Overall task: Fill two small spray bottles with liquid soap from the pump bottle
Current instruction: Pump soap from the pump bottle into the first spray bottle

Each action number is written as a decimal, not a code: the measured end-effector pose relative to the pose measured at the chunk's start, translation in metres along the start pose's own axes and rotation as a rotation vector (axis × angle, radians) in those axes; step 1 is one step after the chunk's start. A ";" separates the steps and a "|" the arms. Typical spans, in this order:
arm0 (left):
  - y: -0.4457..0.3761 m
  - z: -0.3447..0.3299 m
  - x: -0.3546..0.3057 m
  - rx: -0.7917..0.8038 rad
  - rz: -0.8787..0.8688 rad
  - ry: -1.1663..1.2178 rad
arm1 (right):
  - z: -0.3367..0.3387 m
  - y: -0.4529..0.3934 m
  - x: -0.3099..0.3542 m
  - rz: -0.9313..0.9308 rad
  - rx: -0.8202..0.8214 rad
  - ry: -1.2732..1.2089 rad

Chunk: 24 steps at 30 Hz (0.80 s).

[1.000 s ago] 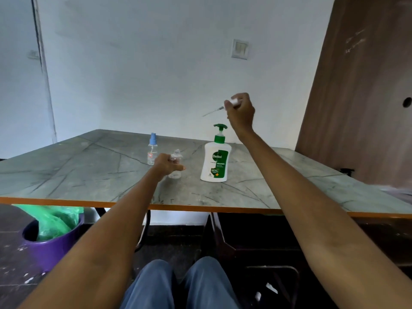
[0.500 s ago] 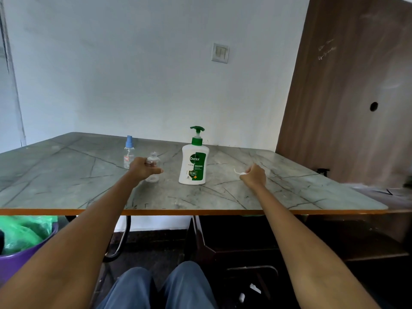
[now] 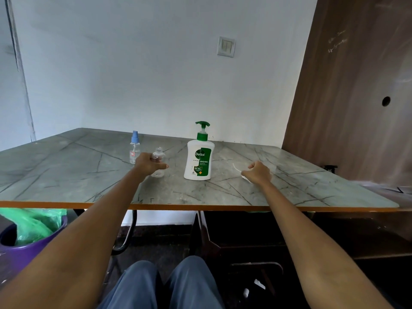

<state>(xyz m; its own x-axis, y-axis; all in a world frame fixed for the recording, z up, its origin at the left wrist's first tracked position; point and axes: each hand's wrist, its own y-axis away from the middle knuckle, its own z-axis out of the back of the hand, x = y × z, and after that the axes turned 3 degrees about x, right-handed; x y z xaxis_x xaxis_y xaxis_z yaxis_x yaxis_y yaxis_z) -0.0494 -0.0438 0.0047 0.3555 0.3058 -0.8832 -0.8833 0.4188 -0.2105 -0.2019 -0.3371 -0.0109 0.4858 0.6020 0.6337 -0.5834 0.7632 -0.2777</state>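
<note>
Left hand point(image 3: 149, 164) wrapped around uncapped spray bottle point(image 3: 158, 157) left of pump bottle point(image 3: 199, 156); right hand point(image 3: 258, 172) curled on white sprayer cap point(image 3: 244, 177), right of pump bottle.

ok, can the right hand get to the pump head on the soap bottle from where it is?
Probably yes. The right hand sits on the table just right of the pump bottle, with bare tabletop between them. The pump head is uncovered. The hand looks curled over a white spray cap, so it must let go first.
</note>
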 end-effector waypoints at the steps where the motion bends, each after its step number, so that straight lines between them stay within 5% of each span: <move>1: 0.000 0.000 0.000 -0.001 -0.001 0.002 | 0.000 0.000 -0.001 0.004 -0.005 -0.002; 15: 0.004 0.000 -0.002 -0.007 0.000 -0.002 | 0.006 -0.008 0.004 -0.076 -0.137 -0.062; 24: 0.004 0.000 -0.001 -0.013 0.006 0.001 | 0.006 -0.012 0.003 -0.074 -0.082 -0.092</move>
<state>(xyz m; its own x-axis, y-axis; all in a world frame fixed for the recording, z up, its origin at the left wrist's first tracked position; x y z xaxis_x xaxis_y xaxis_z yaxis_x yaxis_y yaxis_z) -0.0531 -0.0429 0.0050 0.3500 0.3075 -0.8848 -0.8892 0.4063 -0.2105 -0.1975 -0.3465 -0.0013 0.4618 0.5219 0.7172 -0.4911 0.8238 -0.2832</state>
